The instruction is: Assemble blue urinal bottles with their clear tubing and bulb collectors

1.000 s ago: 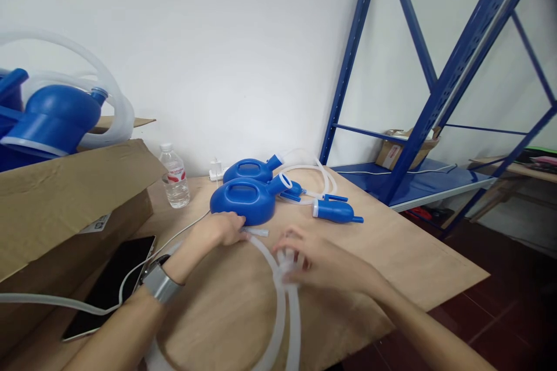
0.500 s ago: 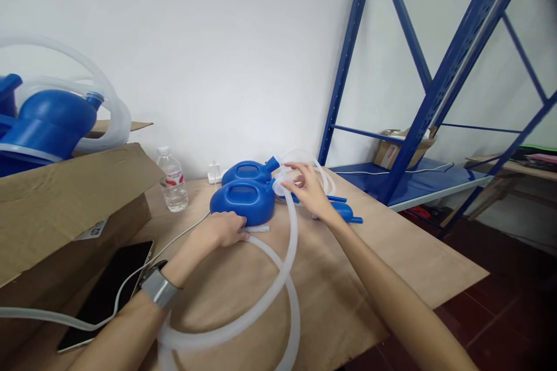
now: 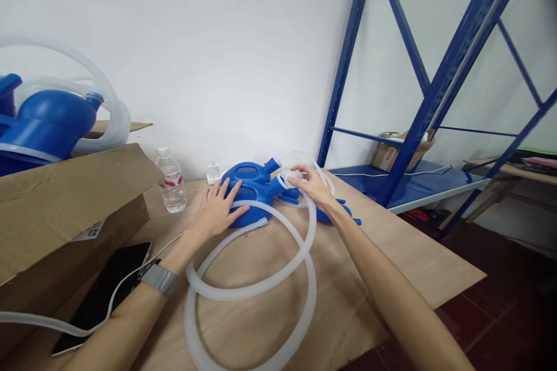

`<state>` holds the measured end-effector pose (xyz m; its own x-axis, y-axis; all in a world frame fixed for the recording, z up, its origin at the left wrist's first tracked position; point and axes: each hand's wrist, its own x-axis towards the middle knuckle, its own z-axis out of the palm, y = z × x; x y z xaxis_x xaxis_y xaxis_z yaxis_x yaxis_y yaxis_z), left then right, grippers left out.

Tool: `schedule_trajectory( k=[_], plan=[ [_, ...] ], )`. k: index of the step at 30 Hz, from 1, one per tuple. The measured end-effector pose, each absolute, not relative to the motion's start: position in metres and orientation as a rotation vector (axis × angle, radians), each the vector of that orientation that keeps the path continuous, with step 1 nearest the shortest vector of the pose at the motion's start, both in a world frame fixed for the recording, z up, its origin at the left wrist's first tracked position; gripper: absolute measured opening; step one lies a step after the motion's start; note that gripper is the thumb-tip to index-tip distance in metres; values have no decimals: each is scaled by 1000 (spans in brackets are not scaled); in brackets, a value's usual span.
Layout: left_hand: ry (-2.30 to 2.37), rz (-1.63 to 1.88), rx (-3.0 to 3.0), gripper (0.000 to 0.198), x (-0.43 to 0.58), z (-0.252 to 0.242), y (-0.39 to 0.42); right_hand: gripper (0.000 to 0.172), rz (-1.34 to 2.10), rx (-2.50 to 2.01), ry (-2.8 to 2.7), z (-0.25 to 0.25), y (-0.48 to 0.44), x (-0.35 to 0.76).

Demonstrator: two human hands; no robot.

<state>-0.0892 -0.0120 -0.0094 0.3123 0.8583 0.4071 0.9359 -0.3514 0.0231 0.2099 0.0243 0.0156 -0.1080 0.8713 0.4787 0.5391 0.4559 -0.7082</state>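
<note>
My left hand lies with fingers spread on the near blue plastic jug, which has a handle opening and an angled neck. In my right hand is a translucent white cap, pinched beside the mouth of that jug; whether it touches the neck I cannot tell. A thick translucent hose runs down from the cap and loops over the tabletop, its free end by the jug's base. Behind stands a second blue jug.
Blue parts and more coiled hose lie behind my right hand. At left are a water bottle, a dark tablet with a cable, and a cardboard box of blue jugs. A blue metal shelf stands right.
My left hand has moved from the hose at the jug's base up onto the jug and spread its fingers. My right hand has shifted slightly right with the cap, and the hose loop has moved.
</note>
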Motion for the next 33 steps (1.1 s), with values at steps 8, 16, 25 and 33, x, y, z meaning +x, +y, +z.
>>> schedule_trajectory(
  k=[8,16,25,33],
  plan=[
    [-1636,-711,-2553,66,-100,-11,-3,57,417,-1157,-1781,18,21,213],
    [-1640,-694,-2593,68,-101,-9,-1,59,492,-1268,-1689,16,20,186],
    [-1686,-683,-2570,69,-98,-12,-3,51,41,-1349,-1925,38,8,210],
    [-1658,-705,-2536,80,-97,-17,-4,51,80,-1333,-2369,67,7,243]
  ],
)
